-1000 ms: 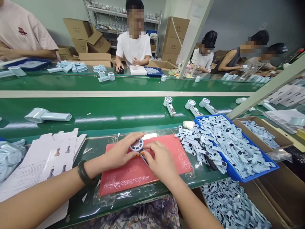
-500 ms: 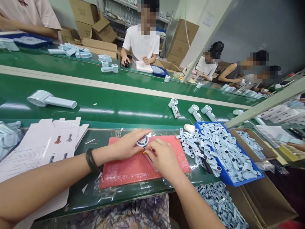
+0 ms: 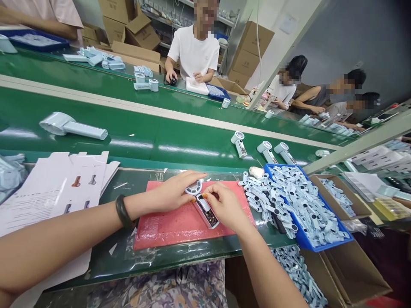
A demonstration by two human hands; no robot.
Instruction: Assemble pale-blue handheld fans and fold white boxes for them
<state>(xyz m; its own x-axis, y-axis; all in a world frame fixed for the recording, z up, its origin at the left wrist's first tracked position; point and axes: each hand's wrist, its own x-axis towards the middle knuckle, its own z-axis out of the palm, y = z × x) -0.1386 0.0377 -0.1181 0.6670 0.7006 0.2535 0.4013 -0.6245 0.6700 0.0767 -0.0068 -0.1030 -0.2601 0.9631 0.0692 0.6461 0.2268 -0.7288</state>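
On the red mat [image 3: 157, 233] lies a handheld fan [image 3: 211, 218], its round head away from me and its handle slanting toward me to the right. The handle's face is open and shows a circuit board. My left hand [image 3: 173, 191] is closed around the fan's head, thumb at the neck. Over the upper handle, my right hand [image 3: 226, 207] pinches a small light-blue cover piece [image 3: 203, 204]. Whether the cover touches the handle I cannot tell. Beside the mat, to the right, is a heap of similar cover pieces [image 3: 257, 194].
A blue tray [image 3: 321, 248] full of cover pieces stands at the right, with a cardboard box [image 3: 356, 265] below it. Printed sheets [image 3: 48, 184] lie at the left. Several fans, including a wrapped fan [image 3: 73, 126], lie on the green conveyor [image 3: 144, 128]. Co-workers sit opposite.
My right hand has lifted and shifted slightly right, uncovering the open handle with its circuit board and the light-blue cover piece. My left hand stays at the fan's head.
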